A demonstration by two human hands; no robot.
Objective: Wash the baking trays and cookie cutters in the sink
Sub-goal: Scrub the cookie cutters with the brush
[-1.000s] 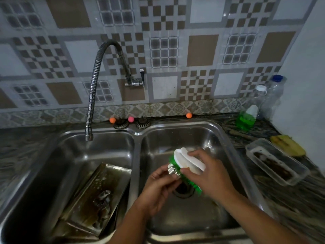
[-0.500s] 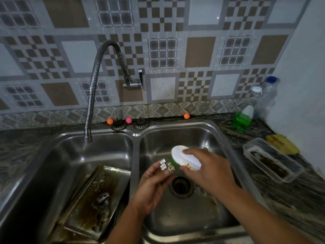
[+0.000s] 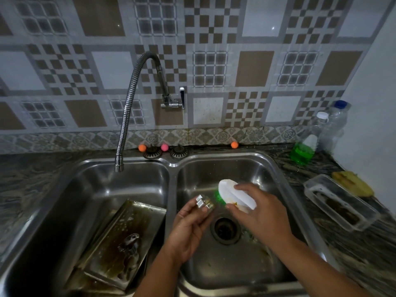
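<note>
Sink: double-bowl stainless steel sink [image 3: 278, 168]; work goes on over the right bowl, likely so drips fall to its drain.
Tray: greasy rectangular metal baking tray [image 3: 120, 239] leans in the left bowl, unwashed, probably waiting its turn.
Right hand: right hand [image 3: 259, 213] grips the white-handled green-bristled scrubbing brush [image 3: 235, 195], bristles toward the cutter.
Left hand: left hand [image 3: 190, 228] pinches the small shiny metal cookie cutter [image 3: 204, 203], just beside the bristles.
Nearby: green dish-soap bottle [image 3: 304, 152], clear plastic container [image 3: 340, 207]; neither obstructs.

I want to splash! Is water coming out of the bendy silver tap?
Off. No stream falls from the bendy silver tap's nozzle, which hangs over the left steel basin; the basin wall below it shows plain.
</note>
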